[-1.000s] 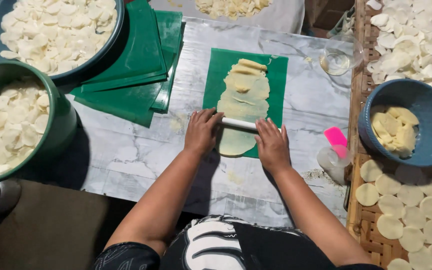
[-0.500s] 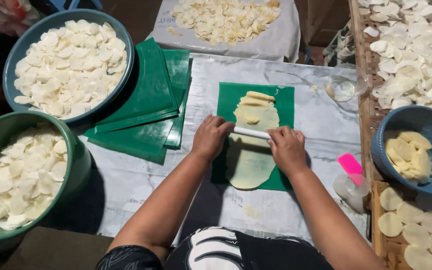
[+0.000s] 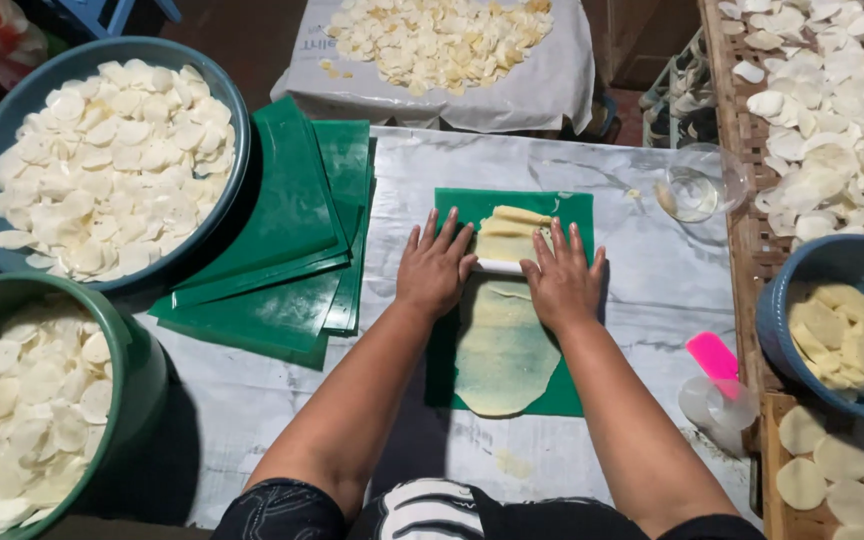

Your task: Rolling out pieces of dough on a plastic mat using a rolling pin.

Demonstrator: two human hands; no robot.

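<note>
Both hands, left [image 3: 435,268] and right [image 3: 560,283], press flat, fingers spread, on the roller [image 3: 498,266]. Dough [image 3: 504,345] below it looks soft, thin, tear-prone; lift by edges.

Both bare forearms reach forward from the body, nearly parallel and close together. The left hand [image 3: 435,268] lies palm down, fingers spread and pointing away. The right hand [image 3: 562,283] mirrors it just beside, flat, its 4 fingers fanned.
</note>
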